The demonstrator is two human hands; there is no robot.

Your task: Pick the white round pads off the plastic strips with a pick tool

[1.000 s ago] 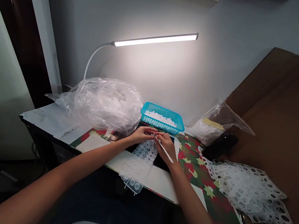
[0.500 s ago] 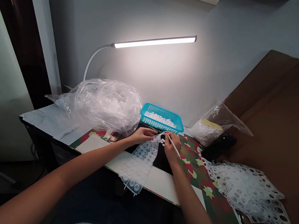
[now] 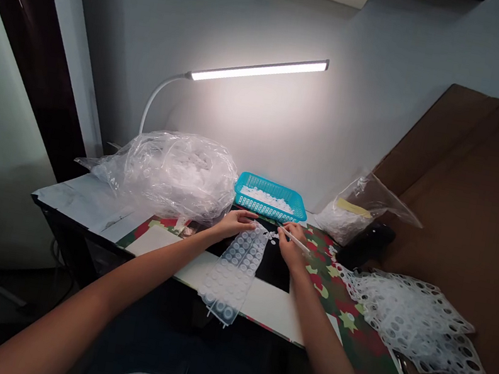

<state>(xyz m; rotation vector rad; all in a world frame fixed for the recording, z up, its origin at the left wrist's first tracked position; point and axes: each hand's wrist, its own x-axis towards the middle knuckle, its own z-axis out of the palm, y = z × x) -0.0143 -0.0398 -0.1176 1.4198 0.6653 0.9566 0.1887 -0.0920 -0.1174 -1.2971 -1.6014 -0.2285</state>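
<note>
A translucent plastic sheet (image 3: pixel 230 276) with rows of round pieces lies across the black mat (image 3: pixel 272 271), its near end hanging past the table edge. My left hand (image 3: pixel 234 224) pinches the sheet's far end. In my right hand (image 3: pixel 292 243) is a thin white pen-like stick (image 3: pixel 294 239), its tip pointing toward the far left. Between the hands, a few small white discs (image 3: pixel 273 237) lie on the mat beside the sheet. Just beyond stands a blue plastic basket (image 3: pixel 299 210) with many white discs inside.
A big clear plastic bag (image 3: pixel 180 172) of white pieces sits at left under a lamp (image 3: pixel 259 70). To the right are a smaller bag (image 3: pixel 349 220), a black object (image 3: pixel 367 244), and a heap of perforated white sheets (image 3: pixel 413 323). Cardboard (image 3: pixel 476 206) stands at far right.
My right hand has drawn slightly right, away from the sheet, and the stick now lies flatter. My left hand has shifted a little left. The sheet's near end has stayed put.
</note>
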